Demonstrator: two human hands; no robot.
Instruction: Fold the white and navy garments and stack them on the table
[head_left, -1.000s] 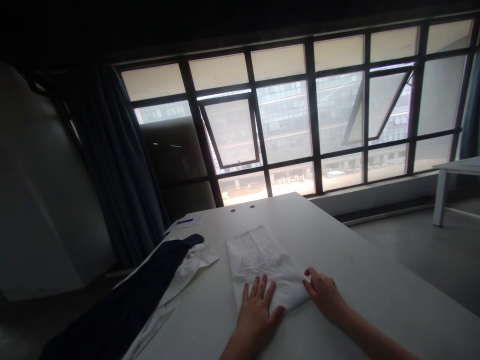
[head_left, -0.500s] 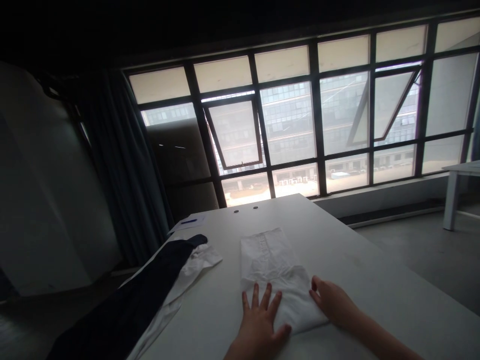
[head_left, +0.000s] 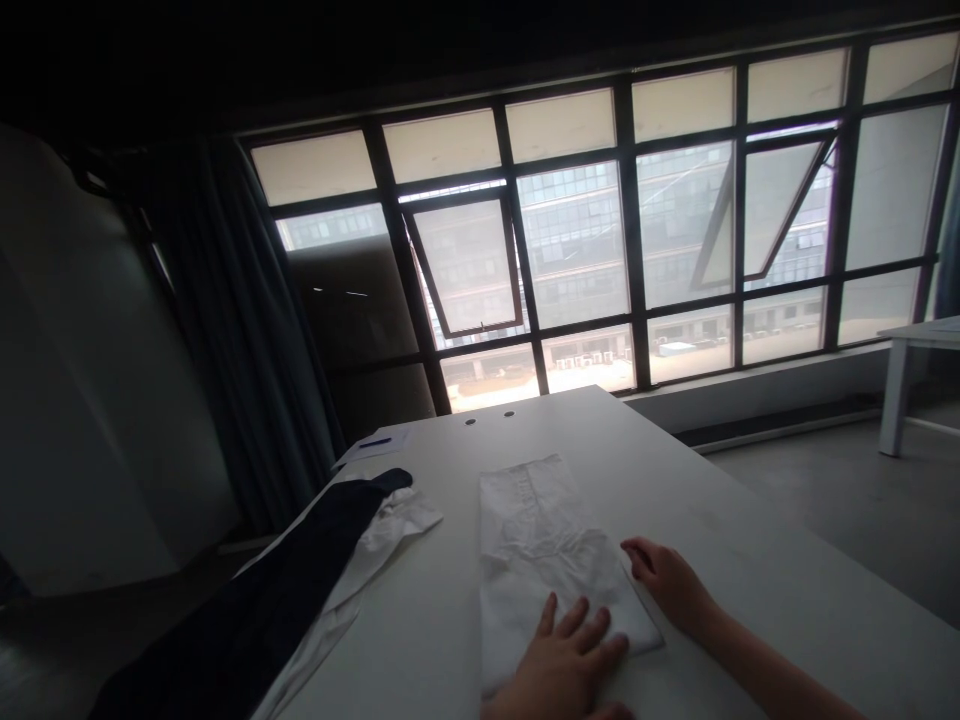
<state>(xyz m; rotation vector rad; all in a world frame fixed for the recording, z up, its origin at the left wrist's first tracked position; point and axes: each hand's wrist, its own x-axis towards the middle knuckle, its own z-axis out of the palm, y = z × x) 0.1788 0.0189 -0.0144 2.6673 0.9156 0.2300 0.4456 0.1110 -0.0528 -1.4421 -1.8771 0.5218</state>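
"On the bench (head_left: 739,545), what is the left hand (head_left: 562,655) doing?"

"It is lying spread wide at the 6 o'clock edge of the folded white cloth (head_left: 544,560), fingers parted, palm bearing down, holding nothing. That flat pressure seems to be keeping the layers from sliding."

"And the right hand (head_left: 670,585)?"

"It is resting at the cloth's 3 o'clock side, curled narrowly and gripping nothing I can see. Its fingertips (head_left: 634,548) are reaching the cloth's edge, though I cannot tell whether they are touching it."

"Why is the cloth lying there?"

"It is sitting between the two hands, apparently so that both can work on it."

"What else is lying nearby?"

"At 9 o'clock, a dark navy garment (head_left: 255,595) is stretching over the bench edge with a white cloth (head_left: 390,525) bunched beside it. At 10 o'clock, a sheet of paper (head_left: 373,450) is carrying a blue pen (head_left: 375,442)."
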